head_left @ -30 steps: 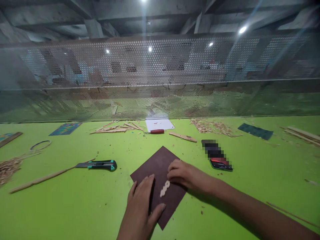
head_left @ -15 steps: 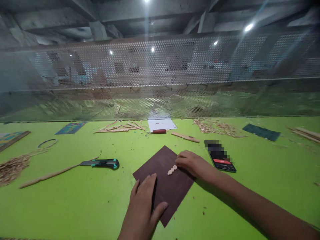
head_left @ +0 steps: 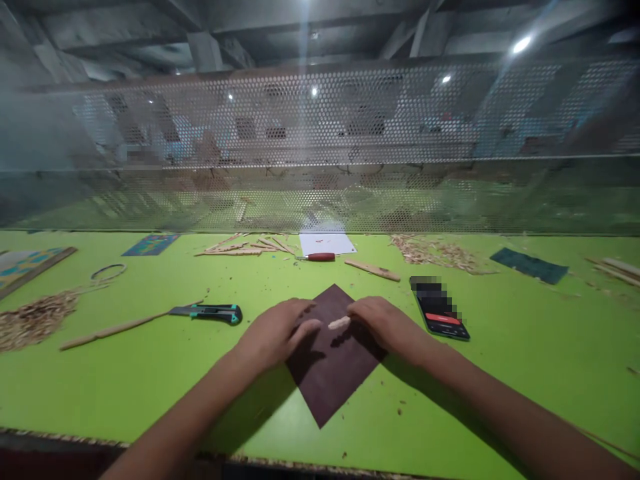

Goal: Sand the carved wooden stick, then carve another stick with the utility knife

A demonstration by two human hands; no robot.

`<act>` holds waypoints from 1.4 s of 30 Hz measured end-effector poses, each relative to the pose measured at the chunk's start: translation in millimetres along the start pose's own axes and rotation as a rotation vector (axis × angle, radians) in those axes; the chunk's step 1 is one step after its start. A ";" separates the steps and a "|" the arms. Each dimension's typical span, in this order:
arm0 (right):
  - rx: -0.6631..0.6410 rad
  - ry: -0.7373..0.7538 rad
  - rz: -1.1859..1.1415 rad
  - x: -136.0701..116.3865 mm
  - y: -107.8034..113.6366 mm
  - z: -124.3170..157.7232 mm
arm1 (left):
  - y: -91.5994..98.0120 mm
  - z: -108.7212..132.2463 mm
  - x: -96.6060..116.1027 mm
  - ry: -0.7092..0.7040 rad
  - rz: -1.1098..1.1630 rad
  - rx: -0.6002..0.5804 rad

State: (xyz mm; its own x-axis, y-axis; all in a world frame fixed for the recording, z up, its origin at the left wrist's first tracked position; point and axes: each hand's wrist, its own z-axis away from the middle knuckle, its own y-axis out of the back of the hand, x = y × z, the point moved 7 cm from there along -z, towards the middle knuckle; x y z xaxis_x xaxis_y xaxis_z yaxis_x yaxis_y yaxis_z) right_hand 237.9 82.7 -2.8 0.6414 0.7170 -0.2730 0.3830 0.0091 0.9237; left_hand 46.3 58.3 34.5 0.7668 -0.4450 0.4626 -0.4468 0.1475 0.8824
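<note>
A dark brown sheet of sandpaper (head_left: 334, 370) lies as a diamond on the green table (head_left: 125, 373). My right hand (head_left: 383, 325) pinches one end of a small pale carved wooden piece (head_left: 339, 323) and holds it just above the sheet. My left hand (head_left: 273, 333) hovers over the sheet's left corner, fingers loosely curled, its fingertips reaching toward the other end of the piece without clearly gripping it.
A teal utility knife (head_left: 210, 311) and a long wooden stick (head_left: 110, 329) lie to the left. A phone (head_left: 440, 312) lies right of my hands. Wood shavings (head_left: 33, 319), a red-handled tool (head_left: 317, 257), a white paper (head_left: 326, 243) and wood strips sit near the perforated metal screen (head_left: 320, 147).
My left hand lifted off the sheet's near corner and moved up toward the wooden piece. My right hand raised the piece off the sheet toward its far corner. The view shifted back.
</note>
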 end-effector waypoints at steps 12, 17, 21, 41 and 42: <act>0.118 0.101 0.090 -2.6 -4.6 4.3 | -41.4 -28.6 -14.1 -0.056 -0.016 -0.079; 0.225 0.021 0.188 16.5 3.4 6.3 | -28.7 -27.9 -33.5 0.003 0.109 -0.017; 0.214 0.005 0.215 18.7 7.2 6.7 | -29.1 -26.5 -36.6 0.036 0.199 0.000; -0.166 -0.035 0.132 25.6 -1.8 13.2 | -48.0 -23.1 -43.4 0.105 0.228 -0.087; -0.176 -0.036 0.121 24.8 -1.3 14.1 | -49.6 -22.6 -45.1 0.123 0.229 -0.091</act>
State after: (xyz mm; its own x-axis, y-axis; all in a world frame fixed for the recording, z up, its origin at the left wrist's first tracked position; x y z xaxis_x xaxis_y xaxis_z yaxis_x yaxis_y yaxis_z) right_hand 262.6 90.6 -14.6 0.7002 0.6950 -0.1633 0.1816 0.0478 0.9822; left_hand 44.2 91.0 -28.2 0.7035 -0.2812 0.6527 -0.5757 0.3129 0.7554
